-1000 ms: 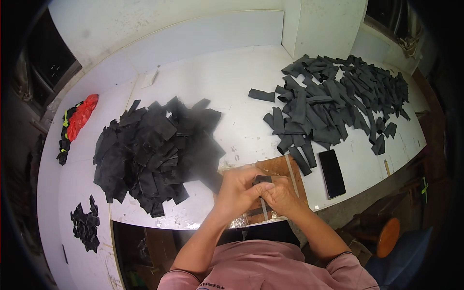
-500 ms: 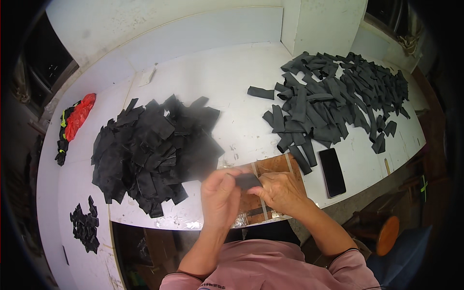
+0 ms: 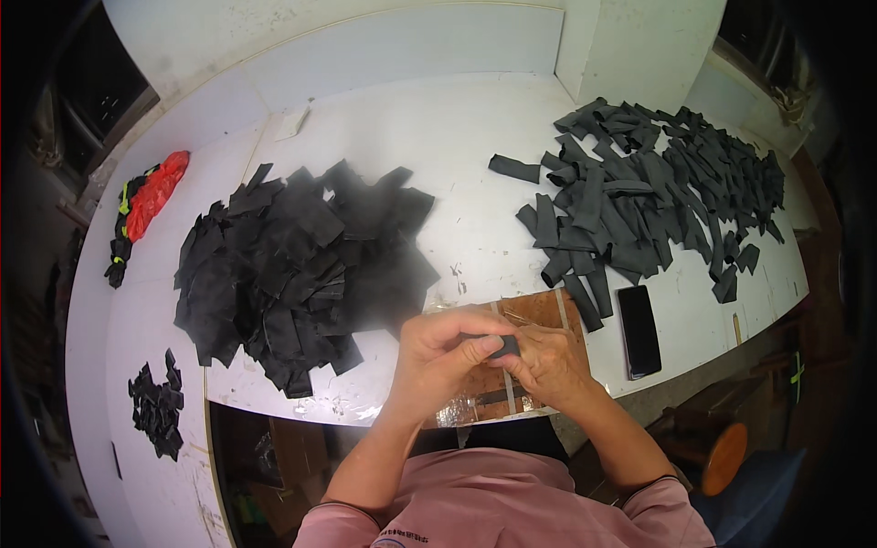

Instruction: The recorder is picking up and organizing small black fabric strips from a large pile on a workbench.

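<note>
A small dark grey fabric piece (image 3: 508, 346) is pinched between my two hands above the table's front edge. My left hand (image 3: 449, 352) is closed on it, thumb laid on top and fingers curled behind. My right hand (image 3: 548, 363) grips its other end, fingertips meeting those of the left. Much of the piece is hidden by my fingers. To the left lies a heap of flat black fabric pieces (image 3: 292, 265). On the right spreads a pile of dark grey fabric tubes (image 3: 630, 196), and one tube (image 3: 513, 168) lies apart from it.
Under my hands a brown board with clear tape (image 3: 539, 310) lies on the white table (image 3: 365, 119). A black phone (image 3: 639, 331) lies to the right. A red plastic bag (image 3: 157, 196) and a small heap of black scraps (image 3: 157, 411) are at the left. A round stool (image 3: 724, 458) stands below.
My left hand has moved right and closed over the fabric piece, its thumb now on top. Less of the piece shows than before. The whole view has shifted slightly.
</note>
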`<state>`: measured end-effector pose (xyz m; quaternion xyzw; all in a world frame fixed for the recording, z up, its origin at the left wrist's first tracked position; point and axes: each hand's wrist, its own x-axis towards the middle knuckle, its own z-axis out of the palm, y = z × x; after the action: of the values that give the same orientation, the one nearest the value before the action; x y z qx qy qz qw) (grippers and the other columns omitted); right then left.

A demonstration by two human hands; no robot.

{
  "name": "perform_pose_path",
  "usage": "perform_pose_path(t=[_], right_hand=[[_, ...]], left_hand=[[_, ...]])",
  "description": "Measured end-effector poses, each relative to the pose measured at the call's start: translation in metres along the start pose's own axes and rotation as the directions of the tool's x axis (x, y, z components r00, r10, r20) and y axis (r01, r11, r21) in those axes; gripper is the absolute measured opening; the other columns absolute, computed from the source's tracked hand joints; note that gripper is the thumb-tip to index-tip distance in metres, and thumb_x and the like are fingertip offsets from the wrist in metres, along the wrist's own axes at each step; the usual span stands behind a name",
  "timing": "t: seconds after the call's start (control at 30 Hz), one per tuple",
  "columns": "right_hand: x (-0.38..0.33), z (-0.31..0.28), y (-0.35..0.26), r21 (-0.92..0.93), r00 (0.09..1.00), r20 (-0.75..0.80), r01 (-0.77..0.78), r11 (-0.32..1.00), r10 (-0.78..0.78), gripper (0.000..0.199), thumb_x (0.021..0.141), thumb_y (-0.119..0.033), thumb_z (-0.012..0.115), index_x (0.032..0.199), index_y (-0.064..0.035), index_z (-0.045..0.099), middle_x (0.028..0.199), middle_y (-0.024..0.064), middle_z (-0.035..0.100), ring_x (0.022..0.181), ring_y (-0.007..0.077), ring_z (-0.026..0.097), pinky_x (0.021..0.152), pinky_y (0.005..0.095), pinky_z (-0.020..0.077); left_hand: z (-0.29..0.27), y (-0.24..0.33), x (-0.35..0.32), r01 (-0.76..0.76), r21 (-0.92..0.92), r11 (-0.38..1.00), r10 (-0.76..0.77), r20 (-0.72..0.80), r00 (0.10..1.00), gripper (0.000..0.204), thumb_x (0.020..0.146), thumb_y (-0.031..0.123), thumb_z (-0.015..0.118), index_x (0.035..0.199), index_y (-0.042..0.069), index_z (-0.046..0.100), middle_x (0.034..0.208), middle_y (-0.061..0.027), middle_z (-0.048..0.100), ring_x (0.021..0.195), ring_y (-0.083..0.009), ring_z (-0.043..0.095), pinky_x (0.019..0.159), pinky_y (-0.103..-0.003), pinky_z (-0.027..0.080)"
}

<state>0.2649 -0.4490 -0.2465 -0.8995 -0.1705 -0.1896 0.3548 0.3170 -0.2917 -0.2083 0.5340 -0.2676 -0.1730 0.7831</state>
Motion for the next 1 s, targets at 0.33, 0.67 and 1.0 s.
perform_pose_path(t=[0.33,0.67,1.0], right_hand=[[0.057,-0.075,-0.016,0.629,0.859,0.165,-0.470,0.619,0.485,0.044,0.077,-0.043,0.059,0.076,0.0018,0.057,0.055,0.0044,0.053,0.038,0.0119,0.043,0.045,0.0222,0.0387],[-0.022,-0.002,-0.033,0.342,0.846,0.258,-0.532,0.775,0.467,0.022,0.077,-0.015,0.062,0.090,0.0015,0.055,0.066,0.0064,0.056,0.059,0.0133,0.055,0.052,0.0264,0.0429],[-0.020,0.041,-0.040,0.564,0.852,0.241,-0.513,0.647,0.466,0.017,0.070,-0.008,0.066,0.082,0.0021,0.060,0.066,0.0096,0.054,0.060,0.0218,0.055,0.054,0.0300,0.0422]], left_hand=[[-0.042,-0.056,-0.031,0.230,0.582,0.780,0.262,-0.637,0.725,0.025,0.083,0.015,0.054,0.100,-0.003,0.055,0.092,-0.0079,0.058,0.082,-0.0121,0.055,0.069,-0.024,0.043],[-0.095,-0.096,-0.035,0.565,0.693,0.447,0.088,-0.663,0.743,0.018,0.072,0.010,0.065,0.078,-0.006,0.058,0.066,-0.0079,0.056,0.063,-0.0105,0.051,0.058,-0.023,0.042],[-0.050,-0.020,-0.069,0.470,0.252,0.846,-0.459,-0.104,0.882,0.013,0.072,0.002,0.066,0.082,0.003,0.058,0.069,0.0037,0.054,0.064,-0.0035,0.047,0.060,-0.018,0.040]])
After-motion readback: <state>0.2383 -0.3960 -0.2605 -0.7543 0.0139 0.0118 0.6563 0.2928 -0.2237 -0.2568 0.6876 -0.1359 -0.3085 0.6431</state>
